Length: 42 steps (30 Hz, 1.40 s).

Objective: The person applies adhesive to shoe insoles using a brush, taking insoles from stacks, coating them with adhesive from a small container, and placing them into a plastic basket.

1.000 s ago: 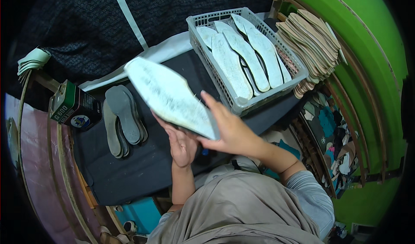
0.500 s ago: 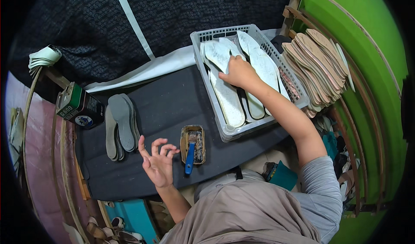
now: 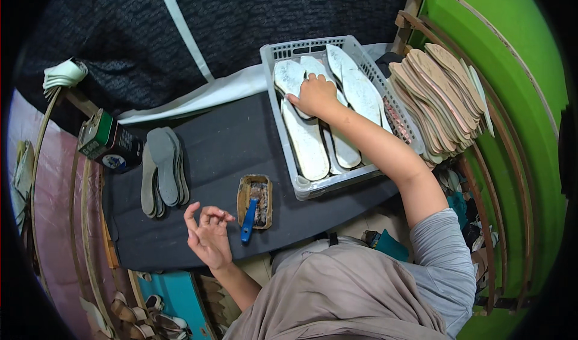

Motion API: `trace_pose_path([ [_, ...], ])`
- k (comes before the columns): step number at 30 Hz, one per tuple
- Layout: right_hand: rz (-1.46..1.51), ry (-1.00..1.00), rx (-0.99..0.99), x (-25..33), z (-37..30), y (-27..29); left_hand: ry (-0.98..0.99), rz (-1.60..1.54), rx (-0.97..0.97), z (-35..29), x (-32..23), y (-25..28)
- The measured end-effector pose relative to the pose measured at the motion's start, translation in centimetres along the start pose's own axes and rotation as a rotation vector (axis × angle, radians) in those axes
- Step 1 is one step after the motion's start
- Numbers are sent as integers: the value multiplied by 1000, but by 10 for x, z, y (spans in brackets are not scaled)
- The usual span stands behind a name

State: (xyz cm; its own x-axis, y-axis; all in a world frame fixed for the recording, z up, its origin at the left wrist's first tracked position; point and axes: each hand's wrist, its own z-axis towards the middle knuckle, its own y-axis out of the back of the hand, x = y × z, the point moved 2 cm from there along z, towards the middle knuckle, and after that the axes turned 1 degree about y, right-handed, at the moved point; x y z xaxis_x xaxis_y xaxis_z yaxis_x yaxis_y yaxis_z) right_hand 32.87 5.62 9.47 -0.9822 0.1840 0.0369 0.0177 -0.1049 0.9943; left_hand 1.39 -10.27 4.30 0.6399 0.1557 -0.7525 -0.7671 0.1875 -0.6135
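Observation:
My right hand (image 3: 317, 96) reaches into a light grey plastic crate (image 3: 306, 190) at the back right. Its fingers and thumb are closed on a white insole (image 3: 288, 75) lying over other white insoles (image 3: 308, 150). A small dark mark shows at the fingertips; I cannot make out what it is. My left hand (image 3: 211, 237) is raised palm up at the table's front edge, empty, with its fingers apart and loosely bent. Just right of it sits a shallow tray (image 3: 269, 204) with dark residue, and a blue-handled tool (image 3: 248, 219) rests in it.
Grey insoles (image 3: 165, 159) lie stacked on the dark table (image 3: 211, 135). A green and black tin (image 3: 111, 144) stands at the left. Tan insoles (image 3: 439, 99) are piled right of the crate. Shoes (image 3: 168, 322) sit on a lower shelf at left.
My right hand has moved left inside the crate, shifting the white insole with it. My left hand stays raised, its fingers a little more bent. The whole view has shifted slightly.

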Motion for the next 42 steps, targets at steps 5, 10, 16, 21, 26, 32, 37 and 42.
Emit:
trace_pose_path([
  [5, 69, 102, -119, -27, -42, 42, -152, 64, 165, -6, -11, -32],
  [10, 264, 146, -551, -84, -125, 97, -238, 32, 289, -14, -8, -79],
  [16, 178, 1, -802, -169, -191, 123, -138, -117, 480, -11, 27, -123],
  [21, 57, -188, -807, -235, -206, 111, -18, -167, 458, 0, 61, -142],
  [26, -53, -440, -590, -252, -205, 95, 88, -186, 499, 0, 79, -155],
  [32, -95, -405, -646, -256, -199, 93, 131, -186, 526, -2, 81, -153],
  [37, -24, -316, -791, -230, -207, 109, 86, -125, 531, -2, 75, -145],
  [42, 81, -86, -911, -151, -222, 115, 90, -165, 491, -8, 56, -133],
])
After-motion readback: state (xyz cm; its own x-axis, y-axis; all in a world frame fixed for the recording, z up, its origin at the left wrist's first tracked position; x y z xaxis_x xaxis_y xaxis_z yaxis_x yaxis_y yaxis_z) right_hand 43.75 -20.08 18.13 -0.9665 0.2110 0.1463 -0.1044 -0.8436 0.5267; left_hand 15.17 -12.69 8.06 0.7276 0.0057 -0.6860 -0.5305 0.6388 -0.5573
